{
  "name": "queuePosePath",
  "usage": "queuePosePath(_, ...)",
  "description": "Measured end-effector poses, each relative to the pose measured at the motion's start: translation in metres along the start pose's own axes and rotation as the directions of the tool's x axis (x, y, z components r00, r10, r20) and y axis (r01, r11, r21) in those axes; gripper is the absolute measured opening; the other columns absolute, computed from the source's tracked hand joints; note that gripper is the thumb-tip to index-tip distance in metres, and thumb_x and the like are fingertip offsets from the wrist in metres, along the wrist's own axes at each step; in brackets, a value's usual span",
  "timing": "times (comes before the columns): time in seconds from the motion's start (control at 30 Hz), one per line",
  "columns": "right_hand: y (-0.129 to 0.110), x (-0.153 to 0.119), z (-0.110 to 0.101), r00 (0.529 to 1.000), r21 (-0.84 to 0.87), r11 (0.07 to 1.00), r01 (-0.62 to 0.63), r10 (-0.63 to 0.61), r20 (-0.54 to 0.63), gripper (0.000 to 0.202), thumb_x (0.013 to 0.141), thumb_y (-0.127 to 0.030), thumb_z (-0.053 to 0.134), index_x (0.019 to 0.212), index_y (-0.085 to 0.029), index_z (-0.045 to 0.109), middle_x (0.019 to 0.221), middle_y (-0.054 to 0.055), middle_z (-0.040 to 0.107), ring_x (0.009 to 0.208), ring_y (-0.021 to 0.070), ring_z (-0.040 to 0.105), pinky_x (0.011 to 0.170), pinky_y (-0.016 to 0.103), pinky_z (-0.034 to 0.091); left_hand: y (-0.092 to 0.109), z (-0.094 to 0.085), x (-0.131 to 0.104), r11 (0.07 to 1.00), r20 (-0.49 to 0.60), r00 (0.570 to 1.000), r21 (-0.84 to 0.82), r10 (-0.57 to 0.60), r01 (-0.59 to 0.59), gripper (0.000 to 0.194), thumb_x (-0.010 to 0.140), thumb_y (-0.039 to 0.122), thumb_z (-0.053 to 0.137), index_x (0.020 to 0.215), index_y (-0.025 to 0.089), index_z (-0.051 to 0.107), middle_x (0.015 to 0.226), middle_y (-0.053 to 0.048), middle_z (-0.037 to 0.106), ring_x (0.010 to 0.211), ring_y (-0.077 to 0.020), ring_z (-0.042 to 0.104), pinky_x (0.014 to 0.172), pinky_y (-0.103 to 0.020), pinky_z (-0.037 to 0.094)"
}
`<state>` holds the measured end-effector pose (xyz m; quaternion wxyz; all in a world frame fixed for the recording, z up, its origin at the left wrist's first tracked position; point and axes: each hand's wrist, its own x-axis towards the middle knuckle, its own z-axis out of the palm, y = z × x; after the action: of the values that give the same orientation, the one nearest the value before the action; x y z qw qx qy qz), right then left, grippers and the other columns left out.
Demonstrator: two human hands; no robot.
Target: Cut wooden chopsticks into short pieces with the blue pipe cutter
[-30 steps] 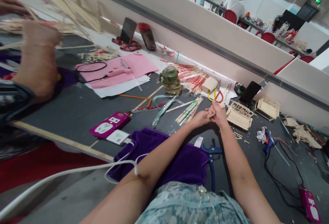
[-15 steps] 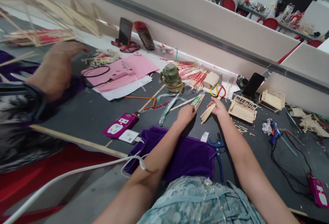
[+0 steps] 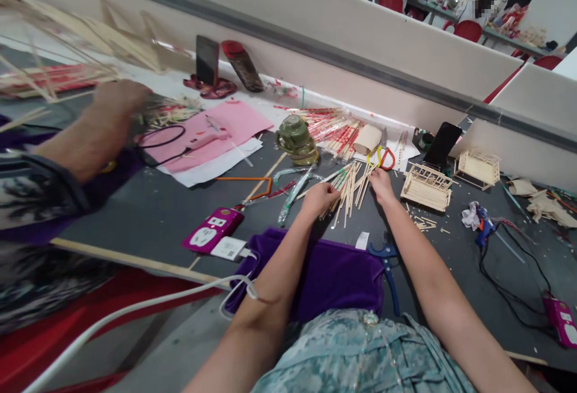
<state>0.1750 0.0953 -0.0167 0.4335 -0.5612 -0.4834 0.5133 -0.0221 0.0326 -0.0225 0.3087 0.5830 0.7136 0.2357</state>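
Both of my hands lie flat on a loose heap of wooden sticks spread on the dark surface: my left hand presses its near edge with fingers curled down, my right hand rests on the far edge, neither one gripping a stick, so the fan stays open and each piece can be seen singly. Just right of the heap stands a small stick-built frame, with a second one beyond it, near enough to reach. Behind the heap lie wrapped stick packets, red-and-yellow scissors and a green jar. Blue cutters lie near me beside a purple cloth. Far to the left, another person's hand reaches toward long sticks.
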Motion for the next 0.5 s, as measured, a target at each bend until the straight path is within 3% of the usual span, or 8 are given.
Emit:
queuePosePath(0.1,-0.002,-0.014,-0.015,0.999,-0.256,0.966,0.026,-0.037,-0.037,0.029,0.079,-0.014,0.057,0.107,-0.018,0.064,0.114,0.008,0.07,0.109,0.0187,0.065,0.105,0.034,0.044,-0.008,-0.005,-0.003,0.981,0.045,0.999,-0.189,-0.025,0.033,0.016,0.071,0.033,0.062,0.065,0.017,0.062,0.047,0.002,0.055,0.045,-0.0128,0.049,0.047,-0.023,0.034)
queuePosePath(0.23,-0.002,-0.035,-0.022,0.999,-0.528,0.848,0.051,-0.038,0.036,0.021,0.085,-0.018,0.06,0.105,-0.018,0.066,0.103,0.009,0.072,0.106,0.0234,0.066,0.103,0.038,0.045,-0.013,-0.007,-0.009,0.904,0.093,0.995,-0.419,-0.045,0.08,0.023,0.071,0.033,0.063,0.084,0.015,0.063,0.055,0.003,0.059,0.046,-0.0117,0.052,0.05,-0.024,0.045)
queuePosePath(0.33,-0.006,-0.046,-0.015,0.994,-0.654,0.751,0.09,-0.03,0.103,0.028,0.089,-0.023,0.062,0.116,-0.017,0.065,0.104,0.011,0.07,0.105,0.0257,0.065,0.098,0.039,0.047,-0.014,-0.007,-0.012,0.85,0.109,0.993,-0.516,-0.056,0.104,0.034,0.07,0.033,0.065,0.098,0.013,0.062,0.061,0.002,0.062,0.051,-0.0131,0.058,0.057,-0.028,0.054)
queuePosePath(0.5,-0.02,-0.054,0.008,0.973,-0.74,0.638,0.215,-0.074,0.219,0.049,0.091,-0.028,0.063,0.14,-0.026,0.054,0.135,0.015,0.052,0.122,0.029,0.055,0.103,0.04,0.045,-0.017,-0.001,-0.016,0.84,0.09,0.995,-0.534,-0.054,0.093,0.032,0.074,0.039,0.065,0.093,0.014,0.063,0.057,0.004,0.056,0.047,-0.0123,0.055,0.053,-0.028,0.053)
